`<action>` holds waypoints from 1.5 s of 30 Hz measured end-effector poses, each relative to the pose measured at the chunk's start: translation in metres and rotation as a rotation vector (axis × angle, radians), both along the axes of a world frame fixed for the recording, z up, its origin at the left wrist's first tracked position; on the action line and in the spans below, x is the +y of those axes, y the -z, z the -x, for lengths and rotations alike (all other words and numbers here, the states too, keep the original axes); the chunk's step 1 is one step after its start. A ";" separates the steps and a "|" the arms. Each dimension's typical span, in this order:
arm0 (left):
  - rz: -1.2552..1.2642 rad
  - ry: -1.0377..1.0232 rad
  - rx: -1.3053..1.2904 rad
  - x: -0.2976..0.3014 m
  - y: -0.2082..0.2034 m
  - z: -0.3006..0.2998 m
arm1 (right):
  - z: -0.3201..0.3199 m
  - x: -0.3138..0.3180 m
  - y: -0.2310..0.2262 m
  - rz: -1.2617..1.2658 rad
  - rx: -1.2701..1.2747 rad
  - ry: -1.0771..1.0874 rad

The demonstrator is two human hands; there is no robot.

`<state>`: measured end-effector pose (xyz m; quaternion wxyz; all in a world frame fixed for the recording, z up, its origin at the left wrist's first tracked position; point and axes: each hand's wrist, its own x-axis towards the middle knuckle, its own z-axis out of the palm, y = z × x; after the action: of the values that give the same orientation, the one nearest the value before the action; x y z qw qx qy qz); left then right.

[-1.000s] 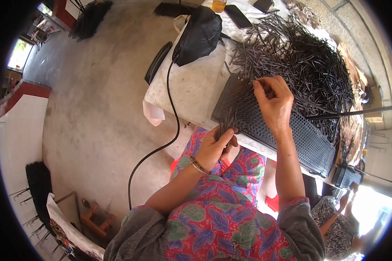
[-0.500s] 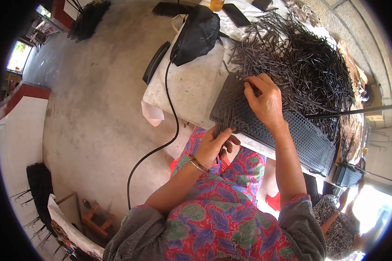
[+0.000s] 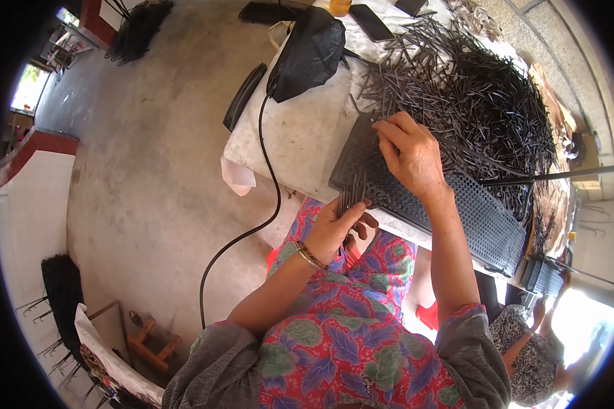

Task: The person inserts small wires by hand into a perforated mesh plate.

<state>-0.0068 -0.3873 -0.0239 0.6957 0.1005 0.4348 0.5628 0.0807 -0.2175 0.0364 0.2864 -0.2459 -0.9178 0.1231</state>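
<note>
Several thin dark sticks [image 3: 351,193] | straight, bundled | black board [image 3: 486,219], hole-studded

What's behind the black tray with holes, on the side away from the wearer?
A heap of thin dark sticks lies beyond the tray. The right hand covers part of the far edge, hiding what is directly behind; the heap's dense middle hides the surface beneath.

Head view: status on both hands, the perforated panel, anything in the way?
Left hand holding dark stick bundle. Right hand over perforated panel, contact unclear. Loose stick pile along panel's far side; right hand hides part of panel.
</note>
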 end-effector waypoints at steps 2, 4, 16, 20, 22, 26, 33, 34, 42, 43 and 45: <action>-0.009 0.009 -0.024 0.000 0.000 0.001 | 0.000 -0.001 0.002 0.001 -0.013 0.001; -0.011 0.014 -0.019 0.000 -0.002 0.001 | -0.002 -0.002 0.006 0.004 0.024 0.069; -0.039 0.058 -0.007 0.001 -0.001 0.002 | -0.025 -0.016 0.024 0.291 0.087 0.202; -0.063 0.066 0.006 0.001 -0.003 0.003 | -0.020 -0.019 0.007 0.361 0.186 0.229; -0.089 0.080 0.019 -0.001 -0.010 0.004 | -0.017 -0.018 -0.007 0.332 0.179 0.254; -0.024 0.078 0.020 0.003 -0.010 0.001 | -0.011 -0.010 -0.012 0.265 0.208 0.264; -0.037 0.050 -0.006 0.001 -0.001 0.002 | -0.009 -0.009 -0.018 0.249 0.256 0.314; -0.017 0.028 -0.010 0.001 -0.002 0.001 | -0.008 -0.008 -0.016 0.250 0.256 0.314; -0.011 -0.028 0.064 -0.001 0.003 0.001 | -0.006 -0.007 -0.013 0.215 0.235 0.313; -0.018 -0.010 0.039 -0.001 0.002 0.001 | -0.006 -0.007 -0.013 0.214 0.236 0.314; -0.023 0.007 0.016 -0.001 0.002 0.001 | -0.006 -0.007 -0.012 0.193 0.235 0.315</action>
<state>-0.0075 -0.3881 -0.0255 0.6930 0.1145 0.4333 0.5647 0.0864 -0.2244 0.0482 0.3824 -0.3964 -0.8123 0.1920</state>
